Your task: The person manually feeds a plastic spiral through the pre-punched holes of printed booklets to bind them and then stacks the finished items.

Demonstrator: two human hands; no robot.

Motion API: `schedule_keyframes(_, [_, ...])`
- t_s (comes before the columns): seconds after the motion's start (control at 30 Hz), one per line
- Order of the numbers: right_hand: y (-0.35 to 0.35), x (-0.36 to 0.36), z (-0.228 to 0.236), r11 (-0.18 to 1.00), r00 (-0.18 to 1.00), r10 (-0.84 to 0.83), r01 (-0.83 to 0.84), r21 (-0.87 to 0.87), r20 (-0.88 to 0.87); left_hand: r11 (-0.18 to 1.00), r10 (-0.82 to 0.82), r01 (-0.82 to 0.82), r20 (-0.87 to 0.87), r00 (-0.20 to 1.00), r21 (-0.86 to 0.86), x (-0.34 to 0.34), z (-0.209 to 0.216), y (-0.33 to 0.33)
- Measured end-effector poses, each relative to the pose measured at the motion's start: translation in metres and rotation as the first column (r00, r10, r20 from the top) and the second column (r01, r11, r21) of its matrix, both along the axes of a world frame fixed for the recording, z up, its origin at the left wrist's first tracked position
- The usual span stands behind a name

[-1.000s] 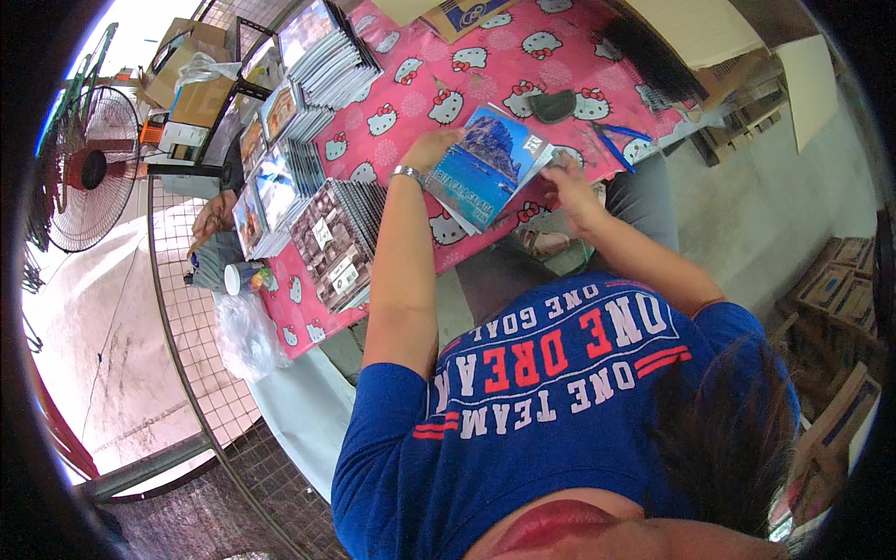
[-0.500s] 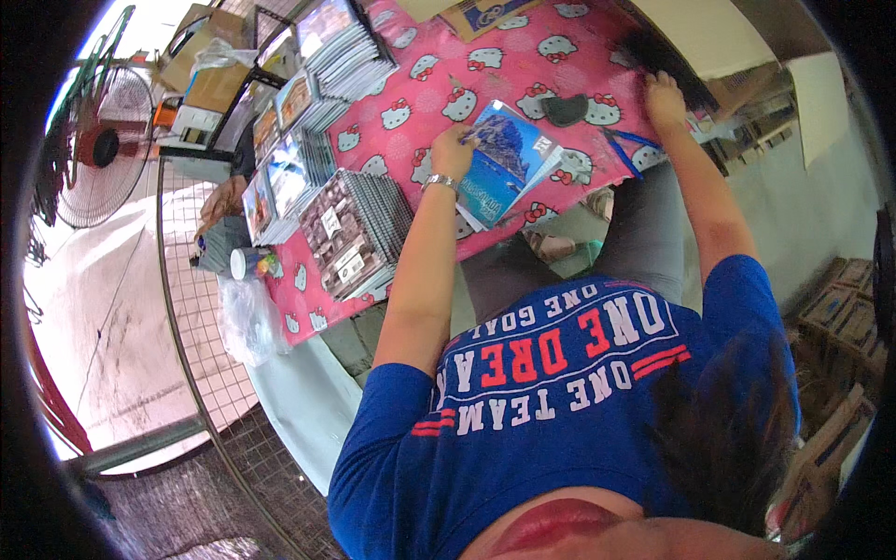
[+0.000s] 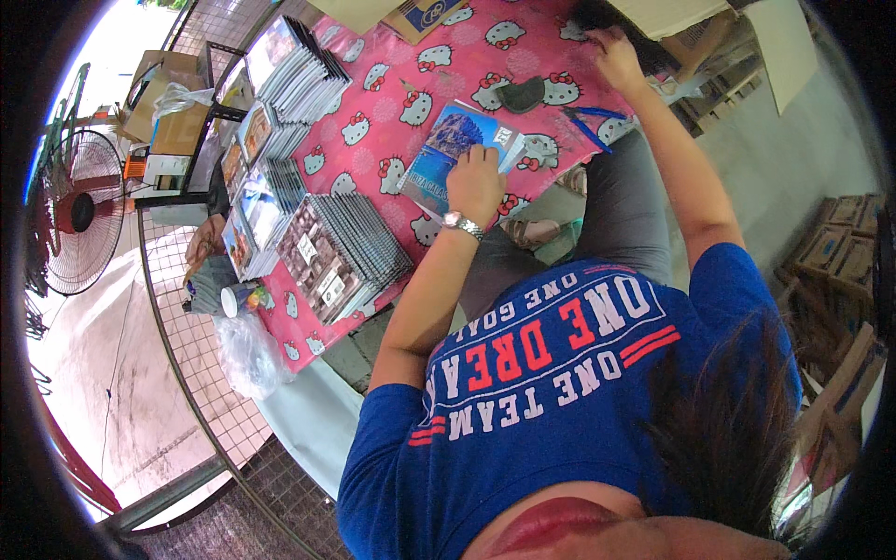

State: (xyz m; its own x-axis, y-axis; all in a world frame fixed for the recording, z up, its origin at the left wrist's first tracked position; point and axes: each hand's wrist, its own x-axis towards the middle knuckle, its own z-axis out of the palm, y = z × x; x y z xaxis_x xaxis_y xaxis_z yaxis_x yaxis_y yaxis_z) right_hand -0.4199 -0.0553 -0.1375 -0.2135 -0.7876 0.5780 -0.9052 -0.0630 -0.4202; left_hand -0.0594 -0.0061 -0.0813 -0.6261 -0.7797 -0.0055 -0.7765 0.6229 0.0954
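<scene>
The left hand (image 3: 477, 177), fingers bent, rests on a glossy rectangular paper booklet with blue sea-and-rock cover (image 3: 455, 133) on the pink cat-patterned tablecloth (image 3: 385, 108); pinching, I cannot tell. At the booklet's two o'clock, the right hand (image 3: 616, 61), grip unclear, nears a black bristly mass (image 3: 607, 16).

Round fan (image 3: 82, 213), plastic bag (image 3: 246, 357) — clear, cup (image 3: 230, 301)

Strong daylight from left, pale ground (image 3: 79, 373) washed out; pink tablecloth (image 3: 467, 70) softly lit; edges bent, corners black.
</scene>
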Motion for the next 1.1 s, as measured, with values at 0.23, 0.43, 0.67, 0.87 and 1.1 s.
schedule_keyframes(0.23, [0.046,0.112,0.021,0.879,0.419,-0.037,-0.418,0.229,0.907,0.979,0.050,-0.013,-0.178,0.983,0.202,0.025,0.014,-0.029])
schedule_keyframes(0.43, [0.060,0.160,0.012,0.780,-0.146,-0.257,-0.615,0.115,0.955,0.983,0.051,-0.014,-0.196,0.979,0.186,0.024,0.011,-0.027])
schedule_keyframes(0.67, [0.074,0.170,0.018,0.778,-0.095,-0.252,-0.612,0.144,0.963,0.995,0.018,0.004,-0.232,0.972,0.095,0.023,0.008,-0.017])
schedule_keyframes(0.87, [0.088,0.188,0.019,0.893,0.753,0.145,-0.379,0.244,0.642,0.974,0.227,-0.199,-0.429,0.874,0.110,0.035,-0.012,-0.022])
schedule_keyframes(1.1, [0.090,0.203,0.009,0.937,0.889,0.255,-0.324,0.128,0.381,0.967,0.253,-0.233,-0.462,0.850,0.103,0.033,-0.020,-0.011])
